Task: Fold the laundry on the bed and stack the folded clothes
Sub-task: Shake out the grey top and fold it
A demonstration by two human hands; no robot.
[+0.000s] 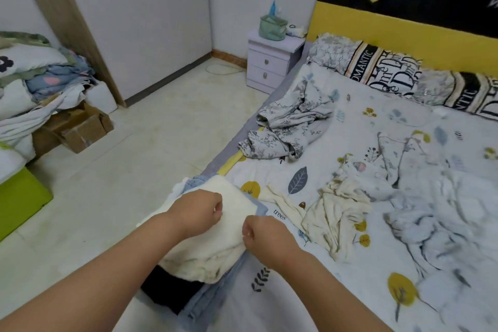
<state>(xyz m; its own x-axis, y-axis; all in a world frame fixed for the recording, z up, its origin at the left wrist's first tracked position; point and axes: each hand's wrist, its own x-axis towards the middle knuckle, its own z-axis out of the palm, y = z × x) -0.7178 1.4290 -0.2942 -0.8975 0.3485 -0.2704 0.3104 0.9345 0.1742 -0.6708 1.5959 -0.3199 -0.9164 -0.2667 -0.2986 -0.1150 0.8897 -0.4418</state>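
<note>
both hands, left hand and right hand, were curled, pinching a folded cream towel at the bed's near-left edge.

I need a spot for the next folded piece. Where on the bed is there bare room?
Bare sheet lies between the crumpled cream garment and the grey floral garment, and below the patterned pillows. It is crowded at the near corner, where both hands hold the folded cream cloth.

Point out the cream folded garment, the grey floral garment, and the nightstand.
cream folded garment (215, 250): head view, middle of its top face.
grey floral garment (289, 127): head view, centre of the crumpled heap.
nightstand (269, 62): head view, upper drawer front.
</note>
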